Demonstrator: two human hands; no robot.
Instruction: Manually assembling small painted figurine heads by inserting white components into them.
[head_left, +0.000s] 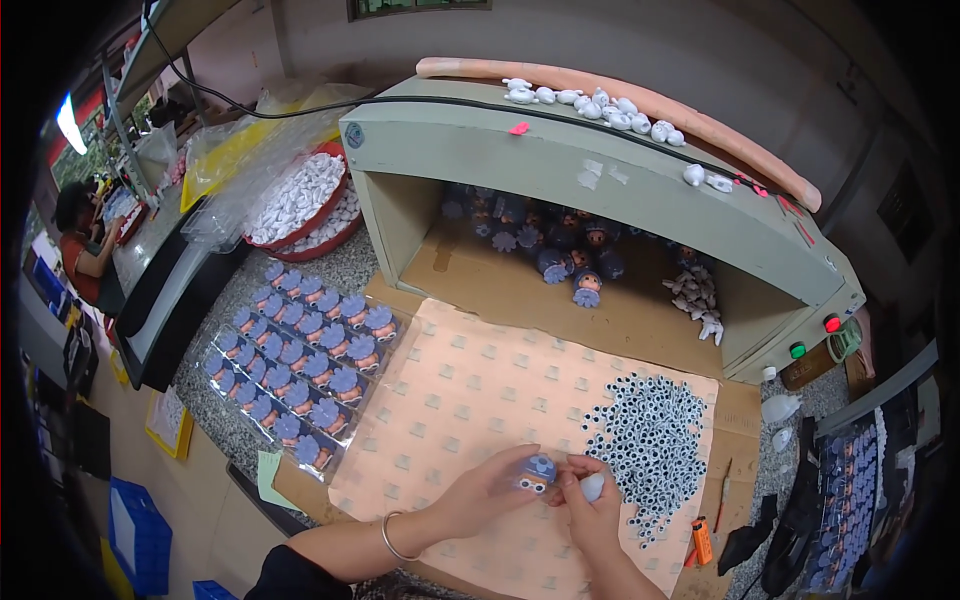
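My left hand point(490, 490) pinches the small blue-capped plastic doll head point(540, 470) over the peach checked mat point(450, 400), fingers closed round it. My right hand point(590, 505) curls shut on a small white applicator point(593, 487), I judge. I'd keep the head steady, face up. Just right lies a heap of glossy black-and-white plastic eyes point(650, 435); left, trays of finished heads point(300, 360).

Left hand point(490, 492) and right hand point(590, 505) meet, fingers curled; bracelet on left wrist.
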